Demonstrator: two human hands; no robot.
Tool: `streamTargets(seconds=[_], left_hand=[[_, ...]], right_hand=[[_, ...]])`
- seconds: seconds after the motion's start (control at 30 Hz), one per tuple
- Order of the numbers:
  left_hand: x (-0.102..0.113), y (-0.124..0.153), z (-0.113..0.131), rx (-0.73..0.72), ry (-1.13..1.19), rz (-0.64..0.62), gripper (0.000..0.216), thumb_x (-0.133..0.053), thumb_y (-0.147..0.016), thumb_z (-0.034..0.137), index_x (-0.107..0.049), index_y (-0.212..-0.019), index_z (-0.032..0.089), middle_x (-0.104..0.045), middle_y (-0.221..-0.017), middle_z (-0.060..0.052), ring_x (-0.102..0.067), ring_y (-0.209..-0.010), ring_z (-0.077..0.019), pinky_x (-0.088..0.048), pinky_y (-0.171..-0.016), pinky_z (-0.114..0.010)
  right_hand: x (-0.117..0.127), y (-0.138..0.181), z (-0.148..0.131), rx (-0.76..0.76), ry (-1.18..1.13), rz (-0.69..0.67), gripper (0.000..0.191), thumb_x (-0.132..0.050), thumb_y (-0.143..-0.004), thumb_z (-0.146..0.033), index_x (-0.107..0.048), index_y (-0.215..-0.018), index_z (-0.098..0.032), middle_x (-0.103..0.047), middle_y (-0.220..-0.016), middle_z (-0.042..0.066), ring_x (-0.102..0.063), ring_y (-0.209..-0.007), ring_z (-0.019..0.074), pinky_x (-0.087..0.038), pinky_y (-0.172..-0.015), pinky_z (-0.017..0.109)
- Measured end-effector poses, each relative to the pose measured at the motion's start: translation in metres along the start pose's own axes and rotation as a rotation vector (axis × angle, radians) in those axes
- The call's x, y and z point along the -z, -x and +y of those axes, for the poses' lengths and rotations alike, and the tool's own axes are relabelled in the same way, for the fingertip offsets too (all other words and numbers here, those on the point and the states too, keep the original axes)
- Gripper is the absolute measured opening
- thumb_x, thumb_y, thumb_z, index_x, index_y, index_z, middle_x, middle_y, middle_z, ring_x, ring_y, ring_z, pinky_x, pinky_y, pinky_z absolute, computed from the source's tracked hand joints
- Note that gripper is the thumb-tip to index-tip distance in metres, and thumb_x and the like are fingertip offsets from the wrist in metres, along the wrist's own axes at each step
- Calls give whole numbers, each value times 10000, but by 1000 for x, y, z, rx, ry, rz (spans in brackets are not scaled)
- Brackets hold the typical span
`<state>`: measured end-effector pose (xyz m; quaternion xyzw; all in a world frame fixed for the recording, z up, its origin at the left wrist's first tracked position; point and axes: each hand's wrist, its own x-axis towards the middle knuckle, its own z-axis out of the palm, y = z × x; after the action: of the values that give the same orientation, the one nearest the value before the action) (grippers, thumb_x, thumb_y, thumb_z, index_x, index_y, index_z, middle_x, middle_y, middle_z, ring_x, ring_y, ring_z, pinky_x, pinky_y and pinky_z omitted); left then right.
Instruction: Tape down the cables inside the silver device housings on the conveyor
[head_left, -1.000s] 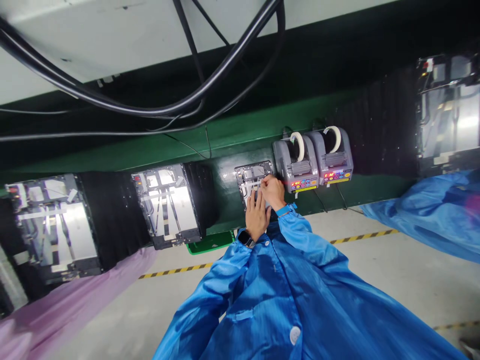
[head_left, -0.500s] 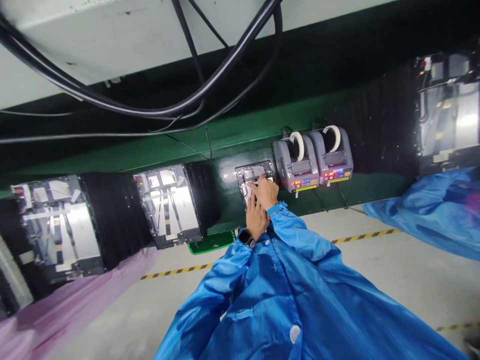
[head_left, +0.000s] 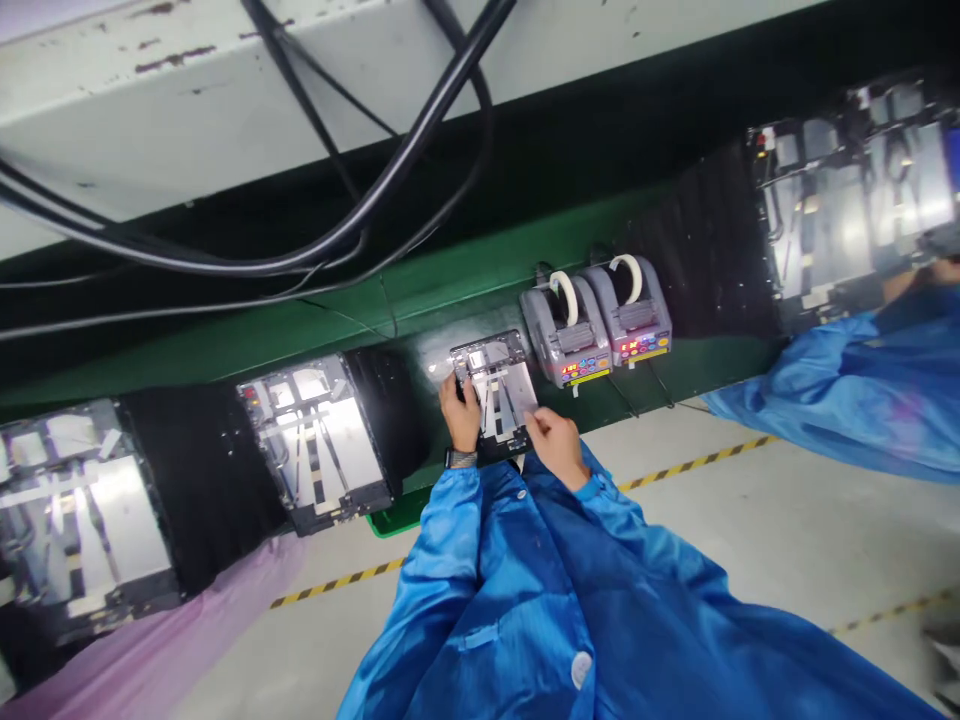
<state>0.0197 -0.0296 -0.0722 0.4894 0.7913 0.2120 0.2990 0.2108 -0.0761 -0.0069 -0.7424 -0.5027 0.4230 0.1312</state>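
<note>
Your left hand (head_left: 459, 415) curls around the lower left edge of a flat metal panel (head_left: 501, 390), fingers bent over the rim with a firm-looking hold, and a black watch (head_left: 461, 459) sits on that wrist. Your right hand (head_left: 556, 448) is half open, its fingertips (head_left: 540, 425) on the lower right corner of the same panel; you cannot tell from this view whether they are gripping or only touching. The panel, crossed by pale strips, lies on the green bench (head_left: 225, 340), just below 2 grey tape dispensers (head_left: 564, 328) (head_left: 628, 308), each loaded with a white roll. Nothing stands between your hands and the panel, though your blue coat sleeves (head_left: 442, 560) fill the lower view. To the left, 2 similar panels (head_left: 315, 440) (head_left: 82, 510) sit on black mats, and a third (head_left: 847, 200) lies to the right. Beside that third panel, a co-worker's hand (head_left: 919, 278) reaches in from a blue sleeve (head_left: 825, 400). Thick black cables (head_left: 390, 170) loop above the bench. Below it you have a green tray (head_left: 394, 520), a pink sheet (head_left: 150, 640), and a yellow and black floor stripe (head_left: 352, 582).
</note>
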Motion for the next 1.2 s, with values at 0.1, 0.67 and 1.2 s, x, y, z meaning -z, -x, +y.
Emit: streamTargets(seconds=[0.1, 0.67, 1.2], left_hand=[[-1, -9, -8, -59, -20, -42, 507, -376, -1052, 425, -579, -1410, 130, -637, -1371, -189, -572, -1342, -279, -446, -1167, -435], [-14, -10, 2, 51, -37, -24, 786, -700, -902, 503, -401, -1522, 122, -540, -1442, -208, -532, -1381, -291, -425, -1187, -443], [-31, -12, 40, 150, -283, 73, 1277, -809, -697, 722, -204, -1611, 67, -406, -1531, -317, -437, -1438, -473, -409, -1154, -626]], right_hand=[[31, -3, 52, -233, -525, 322, 405, -642, -885, -607, -615, -779, -217, -504, -542, -66, -469, -504, 122, -390, -504, 230], [89, -76, 100, -292, -1141, 619, 298, -837, -726, -398, -657, -833, -186, -547, -573, -74, -526, -495, 75, -443, -463, 182], [78, -86, 85, -393, -1292, 801, 453, -754, -721, -232, -506, -1101, -234, -738, -910, -17, -728, -772, 122, -622, -687, 250]])
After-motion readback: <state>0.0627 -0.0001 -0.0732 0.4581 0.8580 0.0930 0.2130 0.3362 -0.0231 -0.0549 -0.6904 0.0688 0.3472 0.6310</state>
